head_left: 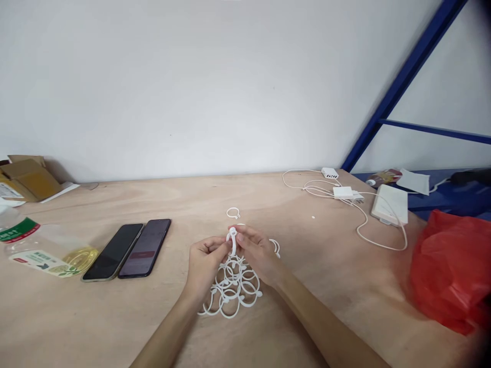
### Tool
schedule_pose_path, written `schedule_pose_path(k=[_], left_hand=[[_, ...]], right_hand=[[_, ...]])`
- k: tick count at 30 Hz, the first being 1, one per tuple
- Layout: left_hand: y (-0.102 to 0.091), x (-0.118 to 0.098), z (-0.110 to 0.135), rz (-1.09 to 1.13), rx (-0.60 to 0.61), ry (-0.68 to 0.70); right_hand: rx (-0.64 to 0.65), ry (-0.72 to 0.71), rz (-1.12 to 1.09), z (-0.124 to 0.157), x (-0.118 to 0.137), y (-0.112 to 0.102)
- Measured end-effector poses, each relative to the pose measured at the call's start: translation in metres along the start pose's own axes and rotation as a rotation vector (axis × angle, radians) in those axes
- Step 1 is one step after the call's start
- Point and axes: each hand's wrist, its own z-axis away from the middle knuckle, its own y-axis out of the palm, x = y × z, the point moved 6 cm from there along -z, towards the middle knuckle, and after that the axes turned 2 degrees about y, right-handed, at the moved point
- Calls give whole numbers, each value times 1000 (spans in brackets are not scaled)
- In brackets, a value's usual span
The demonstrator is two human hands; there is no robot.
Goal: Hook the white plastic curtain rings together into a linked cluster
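Note:
Both hands meet over the middle of the table, pinching one white plastic ring (233, 241) that is turned nearly edge-on, with a small round knob at its top. My left hand (207, 258) is closed on the ring's left side. My right hand (258, 251) is closed on its right side, thumb near the knob. Below them lies a linked-looking cluster of several white plastic rings (230, 293); whether they are joined or only overlap I cannot tell. A single loose ring (232, 212) lies beyond my fingers, and another ring (276, 248) is partly hidden behind my right hand.
Left of my hands lie two phones (144, 249) side by side and a tipped clear bottle (42, 253) of yellow liquid. An open cardboard box (30, 179) stands farther back. To the right are white chargers (343, 192) with cables, a white case (390, 204) and a red plastic bag (452, 271).

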Motion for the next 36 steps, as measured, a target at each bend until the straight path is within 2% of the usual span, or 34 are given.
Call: schedule_pose_path(k=[4,8,11,15,21,24,29,33,36], left_hand=[[6,-3,5,-10,12,-31],[9,-3,9,-68,36,-20],[10,-6,11,-198,41,87],[7,-15,15,-394,-39,267],[6,-21,19,-457,-85,388],[10,-17,20,-409,-28,369],[14,-4,19,-262,49,228],[11,-5,13,-330,73,182],[3,-15,6,-568,39,284]], right_hand=[[-87,-17,46,0,2,-6],[-80,67,-75,-1,4,-6],[-84,104,-127,-1,5,-8],[-34,151,-131,0,2,-5],[-23,155,-84,1,1,-5],[-40,171,-90,2,1,-7],[-98,163,-91,4,-1,-7],[-157,124,52,1,-1,-13],[-268,-23,409,-9,9,-28]])
